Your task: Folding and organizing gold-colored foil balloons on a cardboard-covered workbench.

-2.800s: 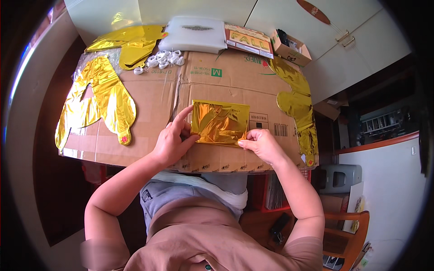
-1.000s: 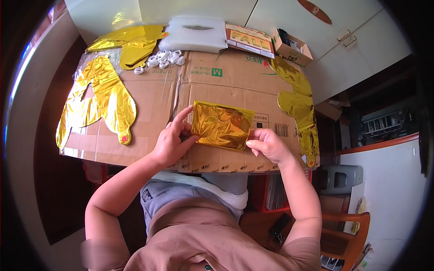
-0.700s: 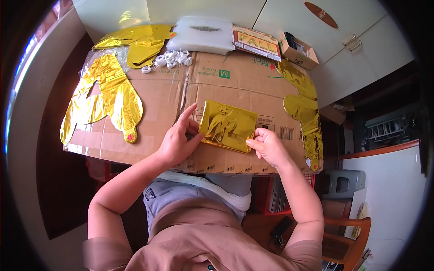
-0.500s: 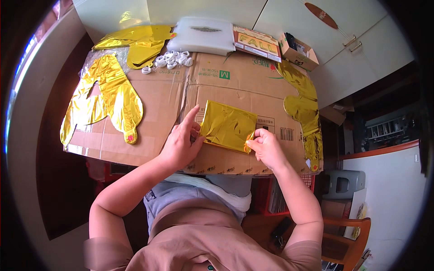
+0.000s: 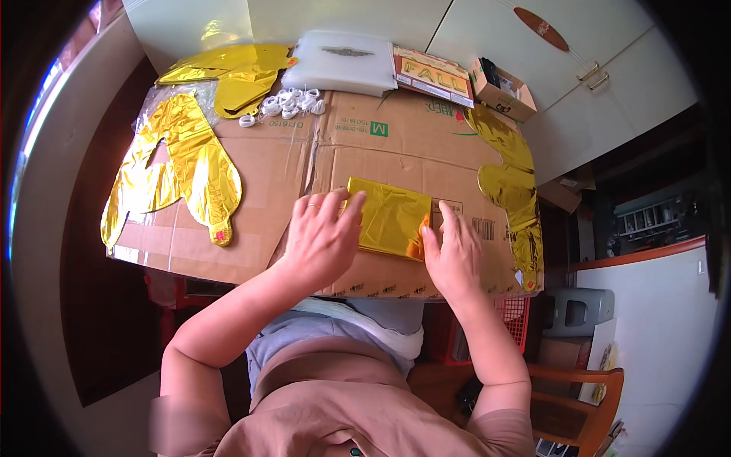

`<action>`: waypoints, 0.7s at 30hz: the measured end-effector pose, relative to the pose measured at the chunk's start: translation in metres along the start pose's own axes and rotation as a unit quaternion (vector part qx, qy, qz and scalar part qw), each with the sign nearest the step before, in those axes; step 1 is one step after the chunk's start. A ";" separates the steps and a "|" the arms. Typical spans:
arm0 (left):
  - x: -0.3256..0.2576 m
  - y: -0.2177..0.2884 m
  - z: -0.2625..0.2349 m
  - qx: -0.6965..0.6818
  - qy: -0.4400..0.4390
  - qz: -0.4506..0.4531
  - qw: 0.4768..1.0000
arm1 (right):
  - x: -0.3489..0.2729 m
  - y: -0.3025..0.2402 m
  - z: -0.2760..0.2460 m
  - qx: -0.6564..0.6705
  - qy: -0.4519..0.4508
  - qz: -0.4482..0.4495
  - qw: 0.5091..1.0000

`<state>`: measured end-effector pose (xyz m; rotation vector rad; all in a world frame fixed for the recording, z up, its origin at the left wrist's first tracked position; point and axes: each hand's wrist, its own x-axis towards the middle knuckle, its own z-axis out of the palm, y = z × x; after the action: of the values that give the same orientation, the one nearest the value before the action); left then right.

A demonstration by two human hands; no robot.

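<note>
A folded gold foil balloon lies flat on the cardboard as a shiny rectangle. My left hand rests palm down over its left edge, with the fingers spread and the fingertips on the foil. At the other side, my right hand has its thumb against the right edge and its fingers stretched upward, apart from the thumb. Neither hand grips the foil. The tips of some left fingers are partly hidden by the hand itself.
Flat gold letter balloons lie at the left, the back left and the right edge of the cardboard. Behind are white ribbon rolls, a stack of clear bags, a printed packet and a small box.
My left hand has come over the foil's left edge and turned palm down. My right hand has released its pinch on the right corner and opened. The foil now lies flatter.
</note>
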<state>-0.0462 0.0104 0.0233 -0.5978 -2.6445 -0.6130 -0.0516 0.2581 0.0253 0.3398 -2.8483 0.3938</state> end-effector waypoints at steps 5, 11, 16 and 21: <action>0.012 0.006 0.036 -0.007 -0.009 0.091 0.996 | 0.008 -0.017 0.023 0.005 0.004 -0.098 0.995; 0.002 -0.012 0.059 0.043 -0.059 0.035 0.997 | 0.013 -0.006 0.049 0.012 -0.109 -0.085 0.990; -0.005 -0.010 0.059 0.042 -0.046 -0.001 0.998 | 0.013 -0.004 0.054 0.008 -0.102 -0.097 0.990; -0.012 -0.005 0.060 0.065 -0.027 -0.019 0.997 | 0.015 -0.005 0.052 -0.001 -0.104 -0.102 0.989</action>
<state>-0.0534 0.0314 -0.0336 -0.5344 -2.7265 -0.4354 -0.0753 0.2351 -0.0179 0.7026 -2.9749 0.3331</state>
